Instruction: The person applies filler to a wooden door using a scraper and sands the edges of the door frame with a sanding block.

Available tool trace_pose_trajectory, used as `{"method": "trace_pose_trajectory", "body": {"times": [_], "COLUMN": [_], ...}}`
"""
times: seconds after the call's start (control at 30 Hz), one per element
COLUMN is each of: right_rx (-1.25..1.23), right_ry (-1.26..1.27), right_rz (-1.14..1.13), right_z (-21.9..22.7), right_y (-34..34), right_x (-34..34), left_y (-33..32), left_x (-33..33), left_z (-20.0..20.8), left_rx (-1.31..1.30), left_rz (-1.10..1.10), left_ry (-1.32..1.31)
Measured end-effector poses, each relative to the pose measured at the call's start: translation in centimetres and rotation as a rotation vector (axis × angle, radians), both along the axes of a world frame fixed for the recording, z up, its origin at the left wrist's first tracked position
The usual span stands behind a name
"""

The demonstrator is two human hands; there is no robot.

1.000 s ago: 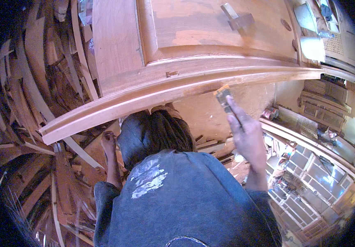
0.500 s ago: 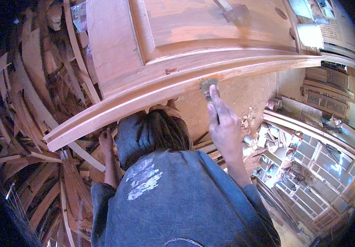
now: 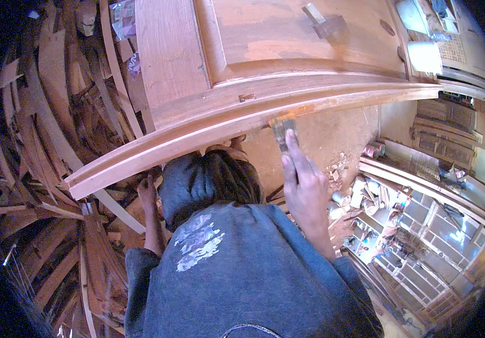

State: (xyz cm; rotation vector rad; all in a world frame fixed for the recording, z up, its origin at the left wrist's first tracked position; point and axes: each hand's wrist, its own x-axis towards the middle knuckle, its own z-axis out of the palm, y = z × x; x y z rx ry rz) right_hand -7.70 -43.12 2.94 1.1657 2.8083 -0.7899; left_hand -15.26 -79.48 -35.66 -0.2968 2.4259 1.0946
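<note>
My right hand [image 3: 304, 183] grips a putty knife [image 3: 283, 133], index finger laid along its dark blade. Orange putty coats the blade's tip, which meets the lower edge of a long rabbeted wooden rail [image 3: 220, 125]. An orange smear marks the rail just right of the blade. My left hand [image 3: 148, 194] is raised beneath the rail's left part, its fingers curled and partly in shadow; what they hold, if anything, cannot be made out. Behind the rail lies a panelled wooden door [image 3: 172, 62]. A dark cap and blue shirt fill the lower middle.
A wooden block with a handle-like stick [image 3: 327, 27] rests on the door panel. Many offcuts and planks [image 3: 45, 129] are heaped at left. To the right are tins [image 3: 341, 200], wood shavings [image 3: 341, 163], long timbers [image 3: 422, 188] and window frames [image 3: 450, 225].
The putty knife in my right hand has shifted slightly down and left along the rail, with its blade now more tilted. My left hand stays beneath the rail; the view has moved a little.
</note>
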Motion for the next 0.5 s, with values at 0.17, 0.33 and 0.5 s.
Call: {"method": "trace_pose_trajectory", "body": {"times": [0.17, 0.33, 0.5], "right_rx": [0.018, 0.022, 0.016], "right_ry": [-0.076, -0.029, -0.118], "right_rz": [0.019, 0.059, 0.109], "right_z": [-0.5, -0.5, 0.8], "right_y": [-0.3, -0.5, -0.7], "right_x": [-0.1, -0.4, 0.0], "left_y": [0.3, 0.8, 0.2], "left_x": [-0.3, -0.5, -0.2], "left_z": [-0.7, -1.5, -1.6], "left_rx": [-0.074, 0.082, -0.038], "left_rz": [-0.055, 0.017, -0.057], "left_ry": [-0.069, -0.065, -0.054]}}
